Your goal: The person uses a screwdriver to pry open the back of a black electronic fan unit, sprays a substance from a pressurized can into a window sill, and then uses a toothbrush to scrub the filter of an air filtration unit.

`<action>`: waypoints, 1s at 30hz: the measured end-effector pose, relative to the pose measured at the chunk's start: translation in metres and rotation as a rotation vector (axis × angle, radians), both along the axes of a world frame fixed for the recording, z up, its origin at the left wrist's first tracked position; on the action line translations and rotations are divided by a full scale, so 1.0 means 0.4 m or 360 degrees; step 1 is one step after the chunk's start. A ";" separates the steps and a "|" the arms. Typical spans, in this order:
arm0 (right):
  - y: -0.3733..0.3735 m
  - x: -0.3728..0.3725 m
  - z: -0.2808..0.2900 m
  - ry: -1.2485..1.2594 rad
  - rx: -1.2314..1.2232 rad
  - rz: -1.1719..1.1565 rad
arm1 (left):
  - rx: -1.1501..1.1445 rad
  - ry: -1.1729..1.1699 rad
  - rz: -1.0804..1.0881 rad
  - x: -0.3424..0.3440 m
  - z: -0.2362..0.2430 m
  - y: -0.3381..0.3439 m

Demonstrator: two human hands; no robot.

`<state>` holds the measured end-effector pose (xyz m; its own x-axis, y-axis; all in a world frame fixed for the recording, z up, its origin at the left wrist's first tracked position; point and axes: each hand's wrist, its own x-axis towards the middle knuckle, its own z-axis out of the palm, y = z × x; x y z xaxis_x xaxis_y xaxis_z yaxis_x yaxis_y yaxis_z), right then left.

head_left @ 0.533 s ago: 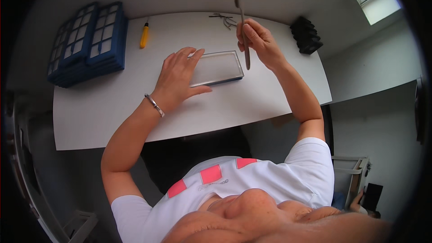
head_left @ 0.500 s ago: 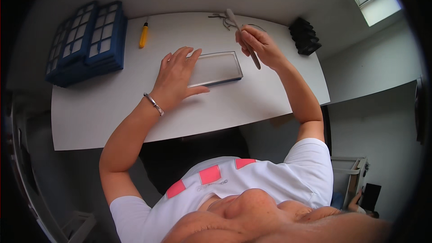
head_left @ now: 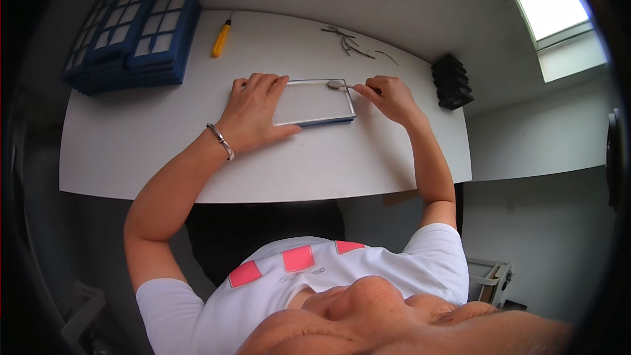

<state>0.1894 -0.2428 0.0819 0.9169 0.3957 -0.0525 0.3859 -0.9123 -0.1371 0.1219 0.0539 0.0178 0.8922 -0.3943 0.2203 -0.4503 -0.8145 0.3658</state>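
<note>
A flat rectangular filter panel [head_left: 310,102], with a pale pleated face, a silvery rim and a blue lower side, lies on the white table. My left hand [head_left: 252,110] grips its left end, fingers at the far edge and thumb along the near edge, hiding that end. In my right hand [head_left: 393,98] is a slim grey tool with a rounded, spoon-like end [head_left: 336,84]. That end is at the panel's far right corner; the fingers wrap the handle and hide the rest of it.
Blue-framed filter panels [head_left: 154,33] are stacked at the far left. Beside them lies a yellow-handled screwdriver-like tool [head_left: 221,39]. Thin dark strips [head_left: 348,43] are scattered near the back edge. Black ridged parts [head_left: 451,82] stand at the right end of the white table [head_left: 263,177].
My right hand has lowered the grey tool from above the table to the panel's far right corner, turning it sideways. My left hand stays on the panel. The whole view has shifted slightly.
</note>
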 end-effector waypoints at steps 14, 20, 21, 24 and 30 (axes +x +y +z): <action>0.010 0.011 -0.026 -0.0011 0.0092 -0.0449 | -0.0101 -0.0040 0.0045 -0.003 -0.003 0.014; 0.052 -0.026 -0.106 -0.0253 0.0854 0.0089 | -0.0128 -0.0082 0.0034 -0.005 -0.003 0.007; 0.063 -0.031 -0.108 -0.0344 0.0869 0.0232 | -0.0145 -0.0092 0.0019 -0.006 -0.003 0.008; 0.038 -0.012 -0.068 -0.0070 0.0839 0.0051 | -0.0150 -0.0064 0.0031 -0.008 0.001 0.010; 0.029 -0.009 -0.075 0.0169 0.0953 -0.0157 | -0.0172 -0.0070 0.0012 -0.008 0.000 0.002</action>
<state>0.1859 -0.2313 0.0518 0.9526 0.2982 0.0595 0.2596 -0.6955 -0.6700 0.1188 0.0549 0.0179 0.8836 -0.3597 0.2999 -0.4619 -0.7748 0.4317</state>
